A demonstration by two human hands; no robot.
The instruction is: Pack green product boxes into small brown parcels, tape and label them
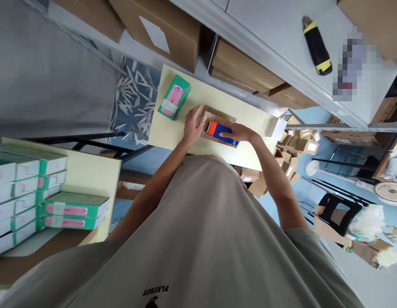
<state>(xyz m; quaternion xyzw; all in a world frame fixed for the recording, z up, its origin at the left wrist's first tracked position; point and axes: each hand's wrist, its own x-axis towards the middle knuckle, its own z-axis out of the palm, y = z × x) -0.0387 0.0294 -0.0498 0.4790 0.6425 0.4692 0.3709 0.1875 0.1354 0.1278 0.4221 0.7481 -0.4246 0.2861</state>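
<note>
On the cream table [246, 156] in front of me lies a small brown cardboard box [221, 114] with a raised flap. My right hand [238, 131] grips a blue-and-orange oblong item [226, 132] over the box, its orange end toward my left; its exact kind is unclear. Beside the box's left end, my left hand [192, 125] has its thumb and fingers apart, the thumb at the box's edge. Left of that hand is a green box [174, 97] with a pink bottle printed on it and a pale label.
Stacked green-and-white boxes [25, 192] stand on another table at lower left. A shelf [269, 25] above carries a black-and-yellow utility knife [316, 46]. Large cartons [160, 30] line the far side. Loose small cartons [294, 145] and a fan [391, 191] are at right.
</note>
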